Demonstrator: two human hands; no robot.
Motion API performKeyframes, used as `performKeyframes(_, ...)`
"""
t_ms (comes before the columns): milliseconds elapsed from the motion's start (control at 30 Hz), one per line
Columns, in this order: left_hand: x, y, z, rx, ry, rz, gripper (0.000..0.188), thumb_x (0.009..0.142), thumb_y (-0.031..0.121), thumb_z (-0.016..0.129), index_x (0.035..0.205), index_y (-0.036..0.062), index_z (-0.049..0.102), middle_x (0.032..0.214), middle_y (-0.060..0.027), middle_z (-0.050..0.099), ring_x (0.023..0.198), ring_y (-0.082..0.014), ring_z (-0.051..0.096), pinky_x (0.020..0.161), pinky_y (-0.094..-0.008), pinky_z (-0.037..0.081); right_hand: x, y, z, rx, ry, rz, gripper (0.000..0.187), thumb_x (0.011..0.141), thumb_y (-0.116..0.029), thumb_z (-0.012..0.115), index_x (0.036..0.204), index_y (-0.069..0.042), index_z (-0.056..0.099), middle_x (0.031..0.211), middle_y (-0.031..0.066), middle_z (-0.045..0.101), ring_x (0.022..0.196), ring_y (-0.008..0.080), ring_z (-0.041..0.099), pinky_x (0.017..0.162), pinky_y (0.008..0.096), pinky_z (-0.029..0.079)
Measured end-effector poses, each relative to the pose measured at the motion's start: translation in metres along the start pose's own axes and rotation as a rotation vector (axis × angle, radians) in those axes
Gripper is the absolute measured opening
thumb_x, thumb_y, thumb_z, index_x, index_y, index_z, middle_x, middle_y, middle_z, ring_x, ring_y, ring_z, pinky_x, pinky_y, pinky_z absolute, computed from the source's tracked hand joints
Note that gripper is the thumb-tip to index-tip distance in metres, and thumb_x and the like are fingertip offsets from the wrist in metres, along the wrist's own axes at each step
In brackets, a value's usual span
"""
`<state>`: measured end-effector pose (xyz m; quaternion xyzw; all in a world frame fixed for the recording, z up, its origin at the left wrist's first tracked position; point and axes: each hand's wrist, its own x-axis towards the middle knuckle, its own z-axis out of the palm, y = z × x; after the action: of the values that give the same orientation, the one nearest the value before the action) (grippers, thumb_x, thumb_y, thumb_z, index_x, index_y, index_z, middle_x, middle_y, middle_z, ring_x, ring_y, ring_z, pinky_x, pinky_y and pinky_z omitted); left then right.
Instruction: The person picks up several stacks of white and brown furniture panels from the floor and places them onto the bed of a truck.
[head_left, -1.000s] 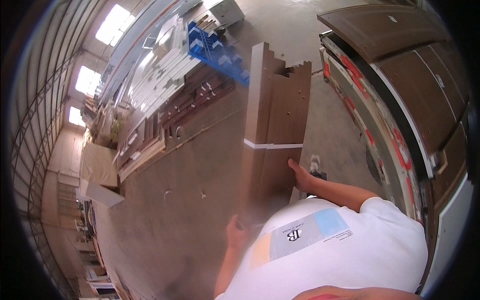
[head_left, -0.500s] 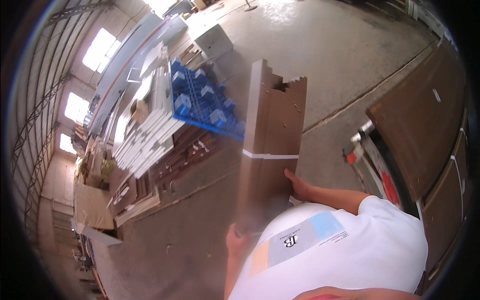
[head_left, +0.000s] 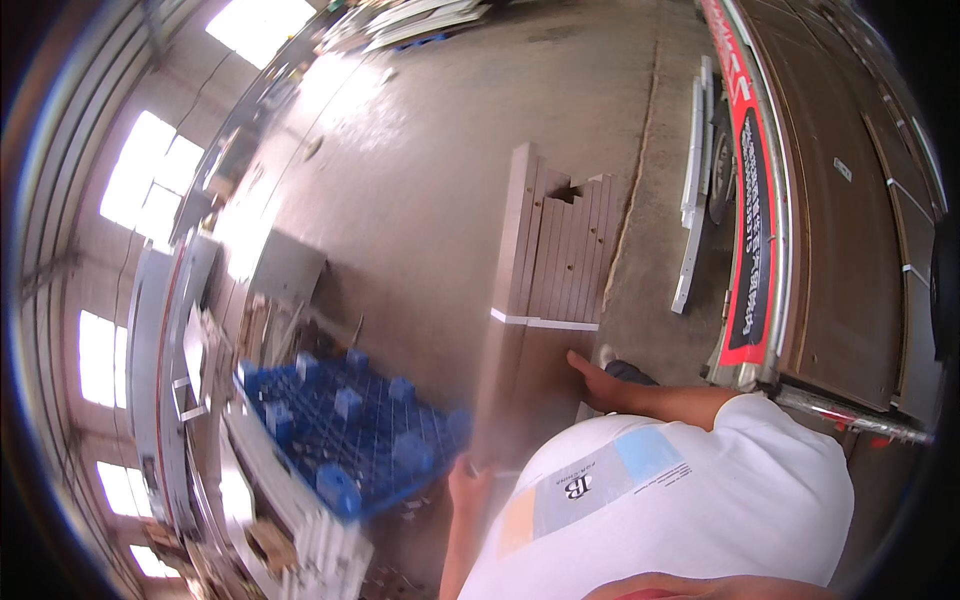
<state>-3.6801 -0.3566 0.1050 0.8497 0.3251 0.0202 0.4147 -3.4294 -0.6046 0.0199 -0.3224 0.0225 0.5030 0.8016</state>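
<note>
Bundle of brown boards point(head_left: 545, 290), bound w/ white strap point(head_left: 545, 322), is in front of person's white shirt point(head_left: 680, 510), above the floor. R hand point(head_left: 597, 384) is half closed on its right edge, thumb on the face; other fingers are hidden. L hand point(head_left: 470, 487), half closed too, has hold of lower left edge; its fingertips are blurred. Concrete floor point(head_left: 480, 110) is grey-brown, shiny nr the windows point(head_left: 150, 180), w/ dark seam point(head_left: 645, 130) on the right. To left lie blue pallet point(head_left: 348, 403), blocks up, & white boards point(head_left: 320, 555); grey cabinet point(head_left: 285, 270) is just beyond. To right, red-sided vehicle point(head_left: 745, 240) carries brown panels point(head_left: 840, 250); long pale bars point(head_left: 690, 170) lie beside its wheel point(head_left: 722, 165).
</note>
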Motion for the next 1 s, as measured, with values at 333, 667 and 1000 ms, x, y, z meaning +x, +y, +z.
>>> performKeyframes(333,0.350,0.152,0.041,0.186,-0.097,0.227,0.041,0.070,0.027,0.080,0.093,-0.0035,0.064,0.083,-0.0220,0.070,0.079,-0.0287,0.069,0.071,-0.0423,0.052,0.216,-0.196,-0.070,0.177,0.096,-0.280,0.063,0.108,-0.047,0.039,0.152,-0.002,0.038,0.156,0.0084,0.042,0.142,0.0260,0.039,0.122,0.0406,0.025)
performKeyframes(667,0.684,0.358,0.137,0.274,-0.259,0.447,0.046,0.065,0.034,0.083,0.085,-0.0012,0.062,0.068,-0.0141,0.064,0.062,-0.0232,0.061,0.062,-0.0377,0.050,0.332,-0.470,-0.144,0.246,0.245,-0.433,0.067,0.108,-0.049,0.038,0.157,-0.003,0.030,0.162,0.0102,0.033,0.148,0.0259,0.031,0.124,0.0405,0.020)
performKeyframes(1000,0.984,0.635,0.260,0.647,-0.563,0.597,0.064,0.070,0.049,0.080,0.111,0.0020,0.067,0.088,-0.0180,0.071,0.085,-0.0342,0.070,0.076,-0.0428,0.054,0.425,-0.719,-0.228,0.267,0.507,-0.536,0.065,0.105,-0.045,0.049,0.155,-0.006,0.035,0.158,0.0097,0.040,0.141,0.0238,0.041,0.116,0.0398,0.035)
